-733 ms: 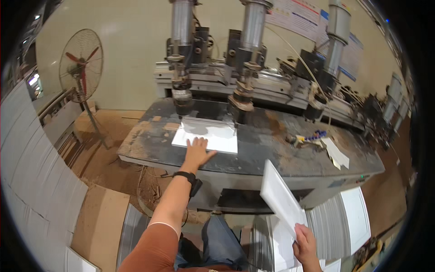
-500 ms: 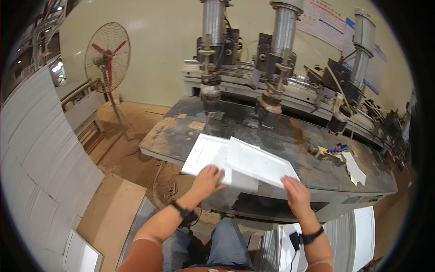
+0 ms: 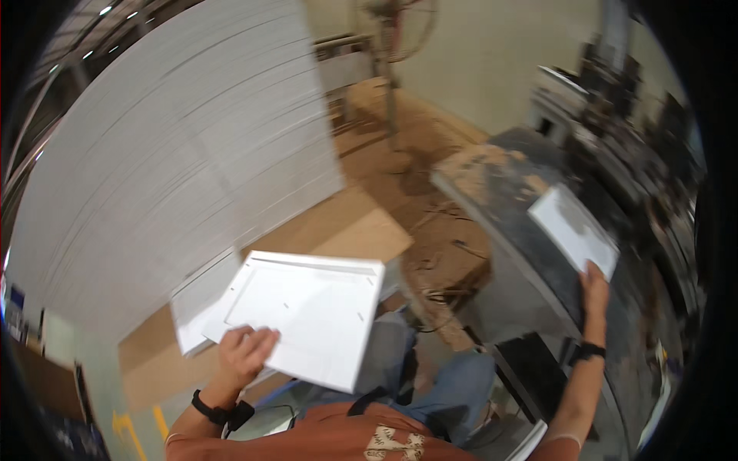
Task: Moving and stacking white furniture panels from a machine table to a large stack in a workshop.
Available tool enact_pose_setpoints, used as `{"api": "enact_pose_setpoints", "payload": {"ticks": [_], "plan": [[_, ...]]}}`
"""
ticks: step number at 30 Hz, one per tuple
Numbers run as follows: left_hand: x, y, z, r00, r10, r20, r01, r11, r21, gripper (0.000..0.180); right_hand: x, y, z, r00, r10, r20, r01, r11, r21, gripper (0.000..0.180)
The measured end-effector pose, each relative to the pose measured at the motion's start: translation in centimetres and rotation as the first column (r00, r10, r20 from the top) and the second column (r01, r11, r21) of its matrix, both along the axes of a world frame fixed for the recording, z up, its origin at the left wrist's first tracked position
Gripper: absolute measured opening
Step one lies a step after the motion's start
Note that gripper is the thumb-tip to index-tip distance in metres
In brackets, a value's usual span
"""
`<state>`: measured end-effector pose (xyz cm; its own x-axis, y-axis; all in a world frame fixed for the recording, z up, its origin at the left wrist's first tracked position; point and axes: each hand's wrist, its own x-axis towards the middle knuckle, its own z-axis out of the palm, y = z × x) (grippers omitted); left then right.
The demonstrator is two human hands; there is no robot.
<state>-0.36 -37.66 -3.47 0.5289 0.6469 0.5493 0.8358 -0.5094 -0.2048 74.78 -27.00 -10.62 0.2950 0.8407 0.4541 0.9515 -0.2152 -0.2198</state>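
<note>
My left hand is closed on the near edge of a white rectangular panel with a shallow recessed border and several small dark slots. This panel is held in front of me on the left, tilted, over part of a low white panel stack. At the right, my right hand grips the near end of a second white panel, which is over the dark machine table. Its fingers are partly hidden, and I cannot tell whether that panel rests fully on the table.
A tall stack of white sheets rises at the left, beside brown boards. Sawdust covers the floor near a standing fan. Machine heads stand along the far right.
The view has swung left. The two overlapping panels are now apart: my left hand has carried one leftward, away from the machine, while my right hand keeps the other at the table.
</note>
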Motion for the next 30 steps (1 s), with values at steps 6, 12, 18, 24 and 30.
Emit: {"api": "enact_pose_setpoints", "payload": {"ticks": [6,12,18,24,30], "plan": [[-11.6,-2.0,-2.8,0.848,0.530,-0.012,-0.527,0.845,0.094,0.050,-4.3,-1.1,-0.5,0.976,-0.061,0.207,0.056,0.998,0.031,0.056],[-18.7,-1.0,-9.8,0.803,0.595,-0.033,-0.583,0.773,-0.251,0.059,-12.8,-21.2,-1.4,0.984,-0.040,0.175,0.054,0.995,-0.079,0.074],[-16.2,3.5,-11.0,0.805,0.589,0.071,-0.560,0.794,-0.237,0.085,-23.7,-45.8,-8.7,0.678,-0.729,-0.093,0.565,0.597,-0.570,0.107],[13.6,17.8,-8.7,0.813,-0.314,0.491,0.375,0.926,-0.030,0.050,-30.2,-47.4,-14.4,0.622,-0.783,-0.001,0.687,0.547,-0.478,0.092],[46.5,22.5,-2.5,0.428,-0.788,0.443,0.856,0.510,0.080,0.055,-30.0,-46.5,-3.3,0.807,-0.562,-0.182,0.538,0.827,-0.165,0.071]]}}
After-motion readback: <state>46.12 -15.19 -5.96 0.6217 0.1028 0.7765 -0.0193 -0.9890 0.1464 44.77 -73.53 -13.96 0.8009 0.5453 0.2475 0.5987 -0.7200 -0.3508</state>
